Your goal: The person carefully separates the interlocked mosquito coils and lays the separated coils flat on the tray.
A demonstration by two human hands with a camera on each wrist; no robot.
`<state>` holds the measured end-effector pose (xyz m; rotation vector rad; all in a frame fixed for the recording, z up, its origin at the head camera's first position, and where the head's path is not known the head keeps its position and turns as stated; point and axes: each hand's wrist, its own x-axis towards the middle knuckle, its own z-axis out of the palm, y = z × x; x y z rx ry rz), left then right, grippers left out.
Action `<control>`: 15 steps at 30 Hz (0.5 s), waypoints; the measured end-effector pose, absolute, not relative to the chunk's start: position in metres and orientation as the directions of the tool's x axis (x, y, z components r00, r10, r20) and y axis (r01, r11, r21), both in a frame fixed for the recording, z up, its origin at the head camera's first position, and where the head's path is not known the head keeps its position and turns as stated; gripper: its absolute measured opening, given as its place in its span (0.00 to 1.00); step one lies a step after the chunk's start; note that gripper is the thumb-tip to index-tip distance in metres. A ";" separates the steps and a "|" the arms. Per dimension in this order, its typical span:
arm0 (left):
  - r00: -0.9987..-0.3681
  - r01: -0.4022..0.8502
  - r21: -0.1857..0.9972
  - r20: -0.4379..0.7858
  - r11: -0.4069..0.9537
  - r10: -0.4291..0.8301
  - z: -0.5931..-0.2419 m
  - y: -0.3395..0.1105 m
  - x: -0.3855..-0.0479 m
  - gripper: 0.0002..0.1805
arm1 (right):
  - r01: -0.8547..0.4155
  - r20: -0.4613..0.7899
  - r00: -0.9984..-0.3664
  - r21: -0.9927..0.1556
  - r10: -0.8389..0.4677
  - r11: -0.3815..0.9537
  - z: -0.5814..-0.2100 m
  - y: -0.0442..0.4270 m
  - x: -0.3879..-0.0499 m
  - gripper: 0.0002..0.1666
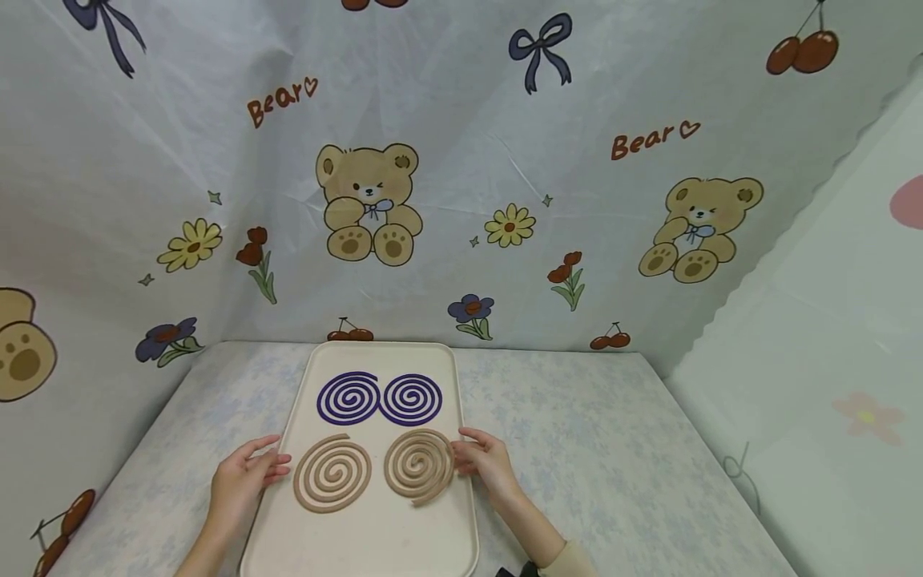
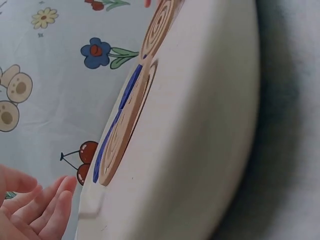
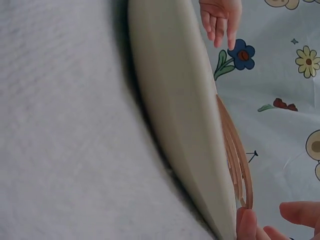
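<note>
A cream tray [image 1: 360, 545] carries two purple mosquito coils, the left one [image 1: 349, 398] and the right one [image 1: 411, 399], side by side at its far end. Nearer lie two tan coils. The left tan coil [image 1: 333, 474] is loosely wound; the right tan coil [image 1: 419, 463] looks denser, with a tail at its lower edge. My right hand [image 1: 486, 465] touches that coil's right edge with its fingertips, the thumb held apart. In the right wrist view the tan coil [image 3: 237, 155] stands tilted, its strands spread. My left hand [image 1: 241, 478] hovers beside the tray's left edge, fingers extended, holding nothing.
The tray rests on a table [image 1: 577, 449] with a pale blue floral cover. Behind hangs a cloth [image 1: 447, 120] printed with bears, bows and flowers. A small black object [image 1: 522, 570] shows at the bottom edge, and a thin cord [image 1: 743, 473] lies at the right.
</note>
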<state>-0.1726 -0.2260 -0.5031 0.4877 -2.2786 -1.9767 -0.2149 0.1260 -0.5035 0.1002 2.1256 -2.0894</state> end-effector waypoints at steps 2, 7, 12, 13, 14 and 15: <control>-0.947 -0.186 0.976 -0.147 0.116 -0.285 -0.502 -0.226 -0.174 0.23 | 0.166 -0.167 -0.984 -0.986 -0.055 0.028 -0.503 0.126 -0.216 0.29; -0.952 -0.186 0.974 -0.146 0.128 -0.269 -0.499 -0.224 -0.175 0.23 | 0.173 -0.174 -0.984 -0.984 -0.044 0.033 -0.503 0.130 -0.219 0.27; -0.959 -0.188 0.971 -0.150 0.145 -0.240 -0.492 -0.219 -0.180 0.24 | 0.168 -0.170 -0.984 -0.985 -0.059 0.042 -0.485 0.132 -0.214 0.26; -0.962 -0.182 0.971 -0.143 0.157 -0.232 -0.490 -0.218 -0.181 0.23 | 0.161 -0.164 -0.985 -0.986 -0.060 0.047 -0.484 0.133 -0.215 0.25; -0.966 -0.171 0.971 -0.131 0.170 -0.224 -0.487 -0.217 -0.183 0.23 | 0.150 -0.154 -0.987 -0.987 -0.056 0.061 -0.482 0.134 -0.216 0.25; -0.969 -0.160 0.970 -0.118 0.185 -0.217 -0.485 -0.216 -0.184 0.23 | 0.135 -0.139 -0.989 -0.988 -0.054 0.077 -0.481 0.134 -0.217 0.25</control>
